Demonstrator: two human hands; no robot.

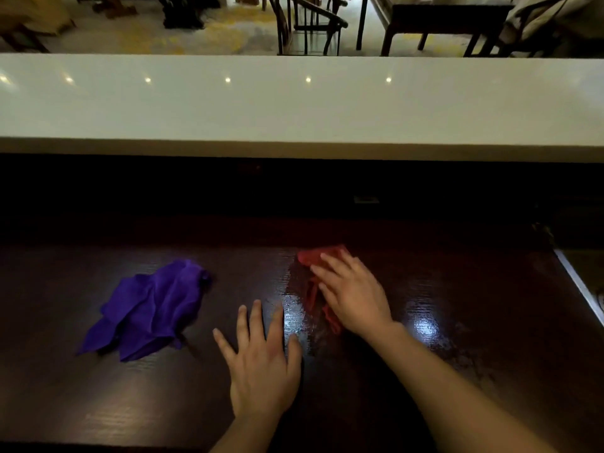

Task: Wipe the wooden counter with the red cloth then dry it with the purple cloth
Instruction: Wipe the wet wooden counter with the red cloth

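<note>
The crumpled purple microfibre cloth (pixel 148 307) lies loose on the dark, glossy wooden counter (pixel 457 289), well apart to the outer side of the left hand's little finger and touched by neither hand; the left hand (pixel 261 364) rests flat on the bare wood with its fingers spread and released, grasping nothing, its thumb nearest the wet sheen between the two hands; just beyond that thumb, the right hand (pixel 351 294) lies palm-down on the bunched red cloth (pixel 315 256), fingers extended and pressing rather than clenched, the cloth showing past the fingertips and trailing along the thumb side towards the wrist; the step in hand looks to be the red-cloth wipe, and to do it well I would keep the palm flat so the cloth stays under the whole hand, gather the trailing tail beneath the fingers, work in overlapping strokes along the grain, and leave the left hand braced as a steadying prop; patches to the little-finger side of the right hand look mottled and probably want another pass; no brand, label or readable writing shows anywhere.
</note>
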